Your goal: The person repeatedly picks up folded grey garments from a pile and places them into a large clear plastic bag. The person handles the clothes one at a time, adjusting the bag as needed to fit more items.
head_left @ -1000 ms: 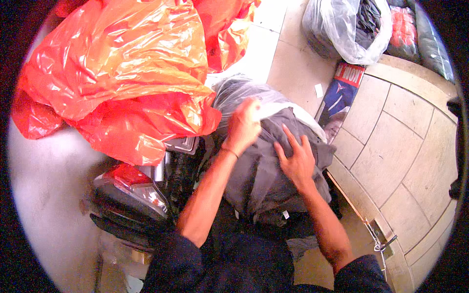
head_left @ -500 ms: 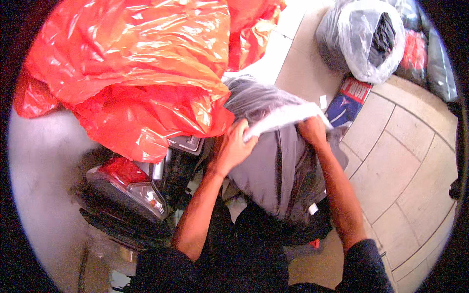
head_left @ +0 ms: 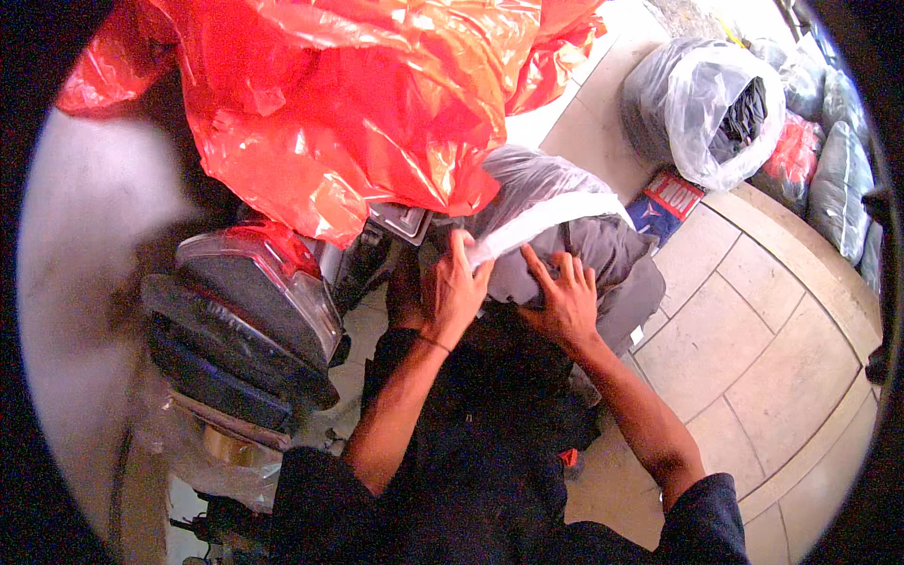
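A clear plastic bag [head_left: 541, 179] with a folded white rim lies in front of me, partly drawn over a bundle of grey fabric [head_left: 617, 264] that looks like clothing. At the bag's left edge, my left hand [head_left: 455, 294] pinches the rim between thumb and fingers. My right hand [head_left: 568, 299] rests on the grey fabric just below the rim, fingers spread and pressing against it. How far the fabric reaches inside the bag is hard to make out through the plastic.
A large red plastic sheet [head_left: 377, 104] covers a motorbike at the left, its tail light [head_left: 292, 254] close to my left forearm. On the tiled floor at the upper right stands an open plastic bag [head_left: 650, 104] of dark items. Several packed bags [head_left: 838, 188] lie beyond it.
My right hand has let go of the bag's rim and moved left and down onto the grey fabric. My left hand keeps its hold on the rim. The view has shifted.
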Available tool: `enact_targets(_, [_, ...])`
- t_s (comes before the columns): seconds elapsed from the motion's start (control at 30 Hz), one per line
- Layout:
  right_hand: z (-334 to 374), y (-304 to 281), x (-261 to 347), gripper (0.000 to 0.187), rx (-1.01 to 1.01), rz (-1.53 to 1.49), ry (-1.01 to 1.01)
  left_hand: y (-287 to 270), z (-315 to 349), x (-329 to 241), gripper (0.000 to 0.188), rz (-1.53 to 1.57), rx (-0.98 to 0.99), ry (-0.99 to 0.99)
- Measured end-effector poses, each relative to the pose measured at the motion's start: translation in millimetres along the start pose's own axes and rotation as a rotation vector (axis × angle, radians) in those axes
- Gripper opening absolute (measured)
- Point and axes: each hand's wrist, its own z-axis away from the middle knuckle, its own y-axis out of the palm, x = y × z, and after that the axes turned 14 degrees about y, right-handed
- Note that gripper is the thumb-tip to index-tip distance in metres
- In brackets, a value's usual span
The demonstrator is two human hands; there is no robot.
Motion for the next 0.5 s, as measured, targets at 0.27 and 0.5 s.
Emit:
enact_targets(0.27, [-77,202,23,0.064,-0.106,0.058,-0.331,9,11,-51,0.039,0.042,0.174,0.083])
enact_targets(0.5, [-29,145,94,0.049,0.075,-0.028,-0.484,-58,25,-20,0.035,-0.269,0.246,0.082])
